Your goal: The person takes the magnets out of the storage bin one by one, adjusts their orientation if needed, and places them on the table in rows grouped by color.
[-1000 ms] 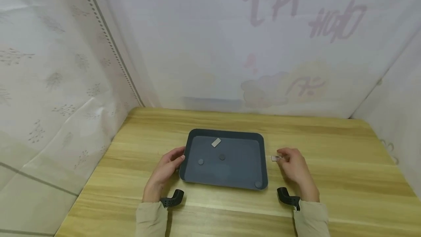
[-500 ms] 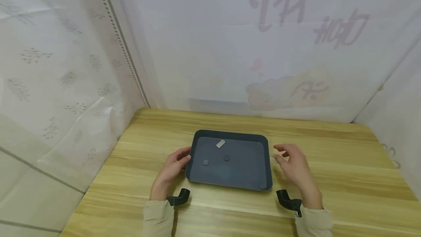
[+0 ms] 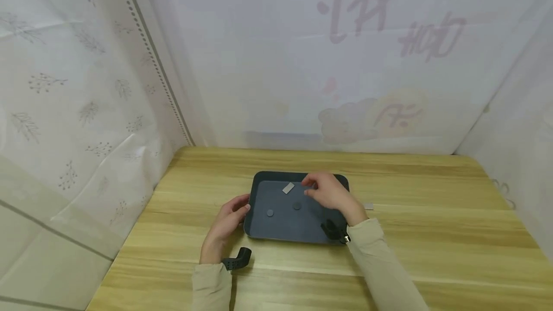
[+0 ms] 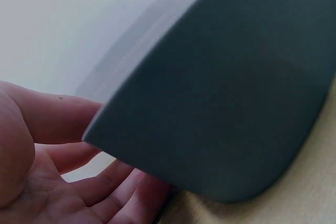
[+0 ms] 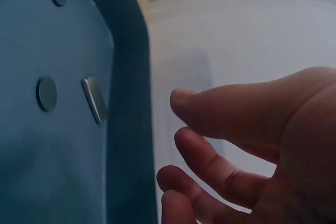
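Note:
A dark blue-grey tray [image 3: 276,232] lies on the table. My left hand [image 3: 226,220] grips its left side, thumb at the rim and fingers lower along the wall, as the left wrist view shows. Above the tray's back right part, my right hand [image 3: 326,190] hovers with fingers loosely bent and nothing between them. A small flat silvery rectangular piece [image 3: 288,187] lies in the tray near the back wall. Two grey coin-like discs lie inside: a left disc [image 3: 270,213] and a middle disc [image 3: 296,206]. Another rectangular piece [image 3: 368,206] sits on the table, right of the tray.
The wooden table [image 3: 432,234] extends around the tray on all sides. White printed cloth [image 3: 259,61] hangs behind it and at both sides. Each wrist wears a black camera mount [image 3: 238,259]. My right forearm covers the tray's front right corner.
My right hand has let go of the rectangular piece at the right and moved left over the tray. My left hand has kept its hold on the tray.

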Tool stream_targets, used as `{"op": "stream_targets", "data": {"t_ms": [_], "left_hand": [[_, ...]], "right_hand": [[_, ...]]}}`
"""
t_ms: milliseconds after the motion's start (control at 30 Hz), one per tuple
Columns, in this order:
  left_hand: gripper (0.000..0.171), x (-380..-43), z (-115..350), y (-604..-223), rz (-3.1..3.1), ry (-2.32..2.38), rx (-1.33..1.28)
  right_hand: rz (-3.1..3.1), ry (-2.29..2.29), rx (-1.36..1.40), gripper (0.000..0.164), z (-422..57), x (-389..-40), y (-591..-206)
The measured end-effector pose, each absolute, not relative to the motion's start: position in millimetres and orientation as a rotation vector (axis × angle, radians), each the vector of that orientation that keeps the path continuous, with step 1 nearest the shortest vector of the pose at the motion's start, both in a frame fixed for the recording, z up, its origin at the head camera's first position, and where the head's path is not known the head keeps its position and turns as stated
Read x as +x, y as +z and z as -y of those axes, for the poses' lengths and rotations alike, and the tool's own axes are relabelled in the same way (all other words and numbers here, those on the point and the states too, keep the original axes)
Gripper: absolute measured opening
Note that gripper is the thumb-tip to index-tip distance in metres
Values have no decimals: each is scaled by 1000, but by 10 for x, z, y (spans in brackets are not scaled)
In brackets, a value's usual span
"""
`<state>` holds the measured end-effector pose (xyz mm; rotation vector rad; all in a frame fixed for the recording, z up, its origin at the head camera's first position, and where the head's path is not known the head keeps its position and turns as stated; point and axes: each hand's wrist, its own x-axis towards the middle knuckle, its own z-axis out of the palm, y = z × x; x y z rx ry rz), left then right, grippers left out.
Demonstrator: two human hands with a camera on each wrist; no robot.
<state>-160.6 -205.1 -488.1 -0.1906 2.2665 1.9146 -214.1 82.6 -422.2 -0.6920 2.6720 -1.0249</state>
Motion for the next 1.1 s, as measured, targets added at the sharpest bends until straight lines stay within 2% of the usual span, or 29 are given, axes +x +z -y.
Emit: {"op": "stream_targets", "data": {"t_ms": [233, 500, 1100], "left_hand": [[40, -1623, 2069, -4895, -2271, 1932, -188], [40, -1595, 2081, -4883, -2268, 1926, -185], [41, -1578, 2044, -4874, -2264, 1944, -167]], "right_hand": [[-2594, -858, -675, 31, -537, -2325, -4278], [-2631, -635, -657, 42, -288, -2373, -4353], [-2600, -498, -603, 50, -218, -2408, -4477]]}}
